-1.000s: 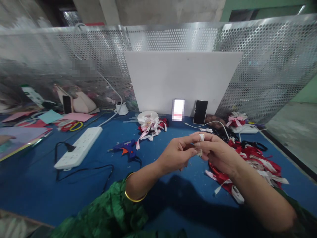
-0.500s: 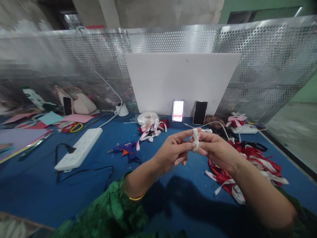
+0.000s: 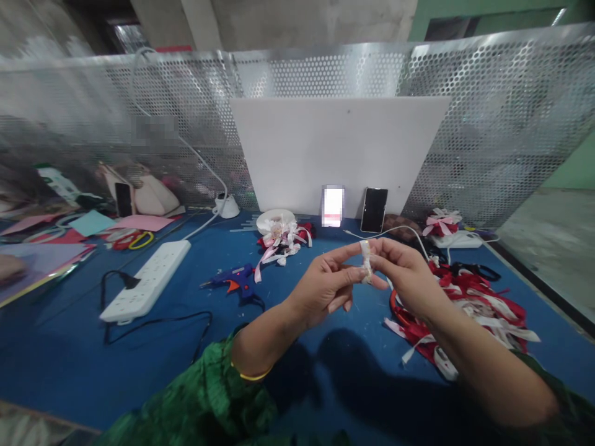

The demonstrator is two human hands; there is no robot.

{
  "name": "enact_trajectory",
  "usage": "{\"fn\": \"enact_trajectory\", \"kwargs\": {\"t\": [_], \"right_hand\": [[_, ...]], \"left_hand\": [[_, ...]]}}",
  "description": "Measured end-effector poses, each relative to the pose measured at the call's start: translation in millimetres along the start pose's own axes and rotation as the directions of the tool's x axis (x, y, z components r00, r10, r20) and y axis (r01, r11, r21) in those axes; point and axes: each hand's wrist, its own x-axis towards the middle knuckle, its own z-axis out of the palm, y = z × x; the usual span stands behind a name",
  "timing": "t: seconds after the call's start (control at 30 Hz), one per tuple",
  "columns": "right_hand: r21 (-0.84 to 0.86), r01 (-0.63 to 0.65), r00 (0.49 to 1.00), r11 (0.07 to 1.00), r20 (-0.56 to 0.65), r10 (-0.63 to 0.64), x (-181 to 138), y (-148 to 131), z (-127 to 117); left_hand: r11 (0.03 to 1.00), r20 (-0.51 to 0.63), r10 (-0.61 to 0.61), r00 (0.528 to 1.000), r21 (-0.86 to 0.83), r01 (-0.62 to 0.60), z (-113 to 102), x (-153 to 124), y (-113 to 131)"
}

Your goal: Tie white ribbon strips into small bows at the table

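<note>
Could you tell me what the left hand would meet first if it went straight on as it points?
The left hand touches the white ribbon piece; directly beyond, it would probably meet the right hand.

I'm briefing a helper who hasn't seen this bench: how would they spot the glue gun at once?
On the blue table, find the long white power strip at left. Just right of it lies the glue gun: the only blue tool, with an orange trigger.
</note>
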Motion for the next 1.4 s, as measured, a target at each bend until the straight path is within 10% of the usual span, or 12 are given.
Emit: {"fn": "enact_trajectory", "kwargs": {"t": [0.47, 0.77, 1.07, 1.4], "right_hand": [[-0.518, 0.416, 0.887, 0.747, 0.052, -0.458, -12.2, -15.8, -1.4], [-0.030, 0.164, 0.984, 0.986, 0.076, -0.161, -23.8, 12.9, 23.3], [-0.074, -0.036, 0.993, 0.997, -0.117, 0.027, -57.5, 49.9, 52.4], [-0.447, 0.146, 0.984, 0.882, -0.024, -0.175, -65.6, 62.0, 42.5]], "left_hand": [[0.996, -0.123, 0.053, 0.991, 0.081, -0.043, -3.4, 6.8, -6.7], [0.987, -0.241, 0.039, 0.970, 0.163, 0.001, -3.7, -22.6, -28.2], [0.951, -0.243, -0.052, 0.969, 0.285, 0.123, -26.6, -34.1, -76.6], [0.981, -0.087, -0.176, 0.981, 0.061, 0.182, -39.0, -29.5, -79.9]]}}
